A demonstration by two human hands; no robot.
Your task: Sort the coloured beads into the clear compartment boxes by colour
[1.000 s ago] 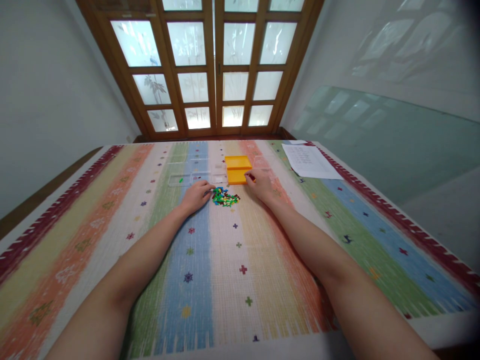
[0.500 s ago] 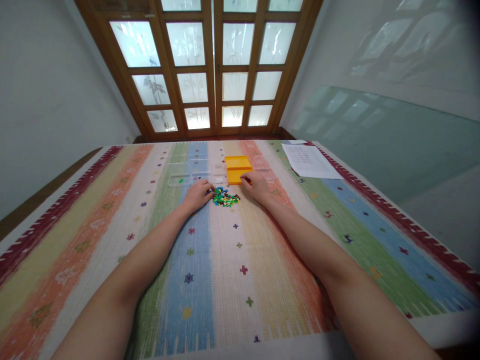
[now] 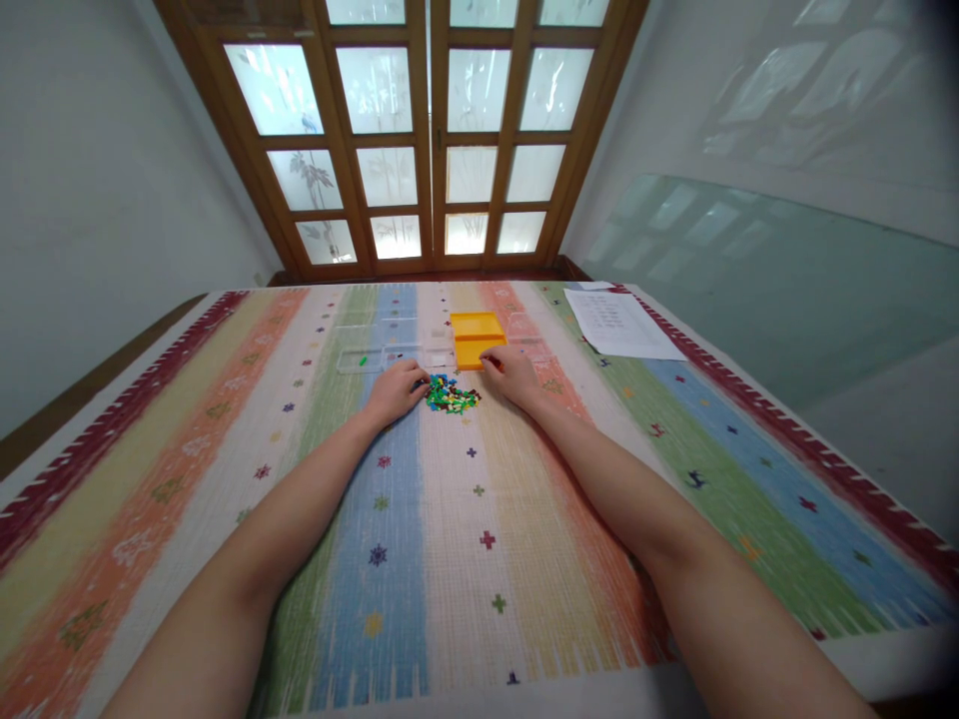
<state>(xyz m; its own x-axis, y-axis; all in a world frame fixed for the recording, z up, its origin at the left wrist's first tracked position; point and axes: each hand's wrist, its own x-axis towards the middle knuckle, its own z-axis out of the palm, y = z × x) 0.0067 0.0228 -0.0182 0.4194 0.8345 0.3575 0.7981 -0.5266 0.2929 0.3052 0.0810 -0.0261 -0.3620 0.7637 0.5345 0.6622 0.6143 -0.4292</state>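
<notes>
A small heap of tiny building bricks (image 3: 453, 395), mostly green with blue, white, yellow and dark red ones, lies on the striped tablecloth (image 3: 457, 519). At the heap's left edge rests my left hand (image 3: 397, 390), fingers curled together; whatever they hold is hidden. My right hand (image 3: 511, 373) is just beyond the heap on the right, by the front right corner of an open yellow box (image 3: 479, 323). Its thumb and fingers are pinched, with something small and dark at the tips that I cannot make out.
Clear plastic boxes stand left of the yellow one; the leftmost clear box (image 3: 349, 365) holds a green piece (image 3: 364, 361). More clear plastic (image 3: 524, 325) is behind my right hand. A printed paper sheet (image 3: 621, 325) lies at the back right. Beyond the table are glazed wooden doors (image 3: 439, 140).
</notes>
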